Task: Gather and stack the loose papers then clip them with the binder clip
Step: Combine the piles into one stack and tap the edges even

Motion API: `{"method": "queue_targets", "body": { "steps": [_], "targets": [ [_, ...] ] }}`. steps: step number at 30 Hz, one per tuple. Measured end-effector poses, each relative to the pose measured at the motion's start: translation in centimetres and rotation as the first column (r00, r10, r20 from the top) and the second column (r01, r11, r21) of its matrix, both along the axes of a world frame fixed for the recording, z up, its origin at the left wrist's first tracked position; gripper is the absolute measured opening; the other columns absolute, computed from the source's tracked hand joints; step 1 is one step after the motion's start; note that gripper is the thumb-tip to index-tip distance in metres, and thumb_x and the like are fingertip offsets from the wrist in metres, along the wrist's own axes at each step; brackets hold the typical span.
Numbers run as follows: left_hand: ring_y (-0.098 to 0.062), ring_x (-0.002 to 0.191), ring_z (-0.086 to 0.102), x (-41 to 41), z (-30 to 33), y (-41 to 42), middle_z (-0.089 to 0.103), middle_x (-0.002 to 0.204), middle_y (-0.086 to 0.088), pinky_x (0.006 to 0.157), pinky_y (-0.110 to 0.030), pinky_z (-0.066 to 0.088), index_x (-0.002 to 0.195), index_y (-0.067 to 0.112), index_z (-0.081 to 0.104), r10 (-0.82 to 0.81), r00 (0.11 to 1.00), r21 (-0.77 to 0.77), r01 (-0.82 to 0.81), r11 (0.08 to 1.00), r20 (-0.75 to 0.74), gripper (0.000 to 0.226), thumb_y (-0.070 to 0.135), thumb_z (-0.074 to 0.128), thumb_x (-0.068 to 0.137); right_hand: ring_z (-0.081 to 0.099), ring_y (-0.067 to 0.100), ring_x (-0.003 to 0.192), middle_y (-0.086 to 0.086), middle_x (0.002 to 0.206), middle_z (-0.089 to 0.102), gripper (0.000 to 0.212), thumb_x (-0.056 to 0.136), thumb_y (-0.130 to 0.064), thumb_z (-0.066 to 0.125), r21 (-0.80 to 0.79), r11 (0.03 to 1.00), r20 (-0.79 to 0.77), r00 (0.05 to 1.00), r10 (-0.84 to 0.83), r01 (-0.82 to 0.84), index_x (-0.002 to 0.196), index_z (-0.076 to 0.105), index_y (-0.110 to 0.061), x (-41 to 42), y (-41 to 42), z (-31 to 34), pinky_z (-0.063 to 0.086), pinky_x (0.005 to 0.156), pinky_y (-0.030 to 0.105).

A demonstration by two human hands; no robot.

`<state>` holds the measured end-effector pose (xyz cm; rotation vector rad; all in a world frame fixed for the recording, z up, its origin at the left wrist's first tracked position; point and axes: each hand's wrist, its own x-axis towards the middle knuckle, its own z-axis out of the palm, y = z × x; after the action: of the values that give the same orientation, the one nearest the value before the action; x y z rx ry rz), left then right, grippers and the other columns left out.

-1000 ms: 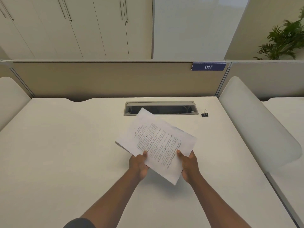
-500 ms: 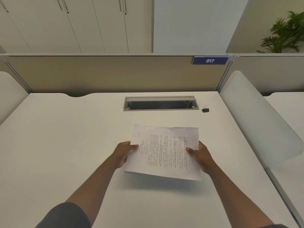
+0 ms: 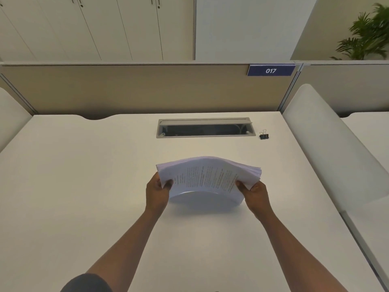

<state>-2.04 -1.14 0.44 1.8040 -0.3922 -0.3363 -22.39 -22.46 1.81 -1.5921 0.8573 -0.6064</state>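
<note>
A stack of white printed papers (image 3: 207,178) stands on its lower edge on the white desk (image 3: 84,197), tilted and bowed upward in the middle. My left hand (image 3: 156,191) grips its left side and my right hand (image 3: 255,193) grips its right side. The sheet edges at the right fan apart slightly. A small black binder clip (image 3: 263,135) lies on the desk at the back right, well apart from both hands.
An open grey cable tray (image 3: 205,127) is set into the desk behind the papers. A beige partition (image 3: 126,89) with a blue "017" label (image 3: 270,70) closes the back. White curved dividers (image 3: 328,148) flank the desk. A plant (image 3: 368,34) stands far right.
The papers went from skewed in both hands, to held flat and squared, to standing on edge on the desk and bowed. Both hands shifted to the stack's sides.
</note>
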Motion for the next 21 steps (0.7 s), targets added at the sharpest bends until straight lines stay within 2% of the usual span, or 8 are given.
{"method": "queue_targets", "body": {
  "steps": [3,7,11,15,21],
  "targets": [
    [-0.015,0.091,0.067,-0.16,-0.39,0.16,0.071,0.095,0.003,0.075,-0.028,0.055,0.106,0.021,0.065,0.003,0.999,-0.020,-0.003,1.000,-0.037,0.023,0.010,0.069,0.086,0.067,0.000,0.094,-0.008,0.103,0.071,0.026,0.088,-0.016,0.068,-0.011,1.000,-0.011,1.000,0.021,-0.021,0.114,0.066,-0.019,-0.11,0.18,-0.18,0.051,0.071,0.008],
    [-0.019,0.081,0.064,-0.09,-0.39,0.01,0.070,0.085,0.000,0.070,-0.031,0.051,0.097,0.012,0.067,0.039,0.996,0.004,-0.038,0.999,-0.078,0.009,0.009,0.066,0.088,0.065,0.004,0.093,-0.008,0.100,0.069,0.024,0.091,-0.016,0.064,-0.012,1.000,-0.016,1.000,0.016,-0.016,0.114,0.063,-0.022,0.09,0.35,-0.06,0.051,0.068,0.007],
    [-0.023,0.084,0.065,-0.24,0.06,-0.21,0.071,0.087,0.000,0.073,-0.034,0.052,0.093,0.018,0.067,0.067,0.991,-0.029,-0.071,0.997,-0.113,0.013,0.006,0.066,0.087,0.064,0.006,0.094,-0.004,0.101,0.068,0.026,0.092,-0.013,0.063,-0.024,1.000,-0.001,1.000,0.010,-0.010,0.117,0.062,-0.018,0.27,0.44,0.08,0.050,0.067,0.006],
    [-0.017,0.087,0.067,-0.33,0.35,-0.05,0.072,0.091,0.002,0.074,-0.029,0.054,0.096,0.023,0.067,0.048,0.996,-0.046,-0.051,0.998,-0.073,0.018,0.010,0.071,0.085,0.066,-0.002,0.093,-0.004,0.104,0.070,0.030,0.089,-0.013,0.067,-0.019,0.999,0.004,1.000,0.026,-0.026,0.119,0.064,-0.016,0.18,0.41,0.24,0.051,0.070,0.008],
    [-0.020,0.084,0.067,0.18,0.30,-0.11,0.072,0.088,0.001,0.073,-0.034,0.055,0.091,0.024,0.067,0.044,0.994,0.006,-0.044,0.999,-0.100,0.013,0.013,0.071,0.085,0.066,-0.007,0.089,-0.001,0.105,0.070,0.031,0.089,-0.014,0.066,-0.029,0.999,0.000,0.999,0.036,-0.036,0.120,0.064,-0.015,0.27,0.51,0.38,0.050,0.069,0.008]
  ]
}}
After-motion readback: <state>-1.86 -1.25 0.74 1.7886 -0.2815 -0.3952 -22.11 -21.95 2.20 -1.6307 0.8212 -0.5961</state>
